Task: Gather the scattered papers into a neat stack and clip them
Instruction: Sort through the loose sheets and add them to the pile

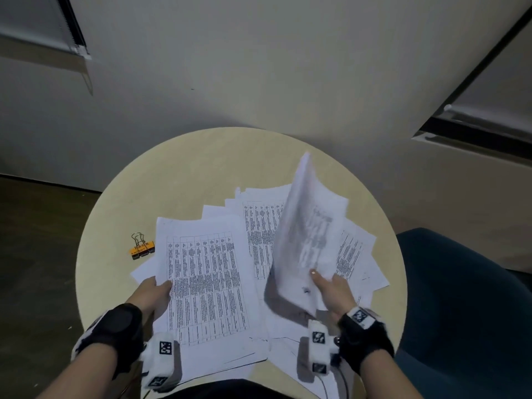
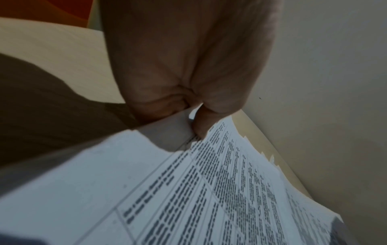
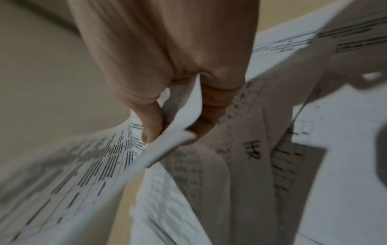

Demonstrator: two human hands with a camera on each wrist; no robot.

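On the round table (image 1: 184, 180) lie many papers (image 1: 260, 226), spread from about 12 o'clock round to 6 o'clock. The left hand (image 1: 154, 293) is at 7 o'clock. It pinches the left edge of a pile (image 1: 207, 283), thumb on top and fingers under. The right hand (image 1: 335, 292) is at 5 o'clock. It pinches a few sheets (image 1: 309, 231) and holds them up on edge, so they stand tilted over the loose papers below. The clip (image 1: 142, 247) is orange, and it sits alone at 9 o'clock, just left of the pile and not touching it.

I think the step now is gathering, and it looks about half done. Next, the raised sheets should go flat onto the pile. Then the loose papers at 3 o'clock need picking up too. After that, the edges must be tapped even, and the clip squeezed open and pushed onto one edge.
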